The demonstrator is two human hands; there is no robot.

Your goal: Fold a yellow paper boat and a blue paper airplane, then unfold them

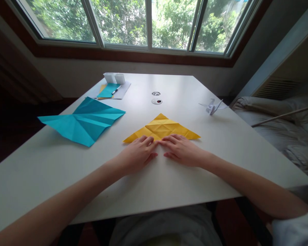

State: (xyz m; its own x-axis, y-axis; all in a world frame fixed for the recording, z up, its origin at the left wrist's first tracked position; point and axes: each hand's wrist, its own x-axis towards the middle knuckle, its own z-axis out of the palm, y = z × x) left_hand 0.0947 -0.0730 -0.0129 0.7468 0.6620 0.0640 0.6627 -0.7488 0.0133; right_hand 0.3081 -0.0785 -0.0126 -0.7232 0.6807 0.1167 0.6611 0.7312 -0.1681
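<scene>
My left fingers [146,139] and right fingers [170,138], thumbs [153,155] apart, are perhaps creasing yellow paper [164,127]; next is needing even pressure.

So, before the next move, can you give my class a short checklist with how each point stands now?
1. Left hand on the yellow paper: ok, fingers at its near edge.
2. Right hand on it too: ok.
3. Yellow paper's near edges aligned: cannot tell, hands cover the middle.
4. Blue paper apart from the yellow: ok, off to the left.
5. Blue paper smooth: not ok, creased.
6. White paper bird out of the way: ok, far right.
</scene>
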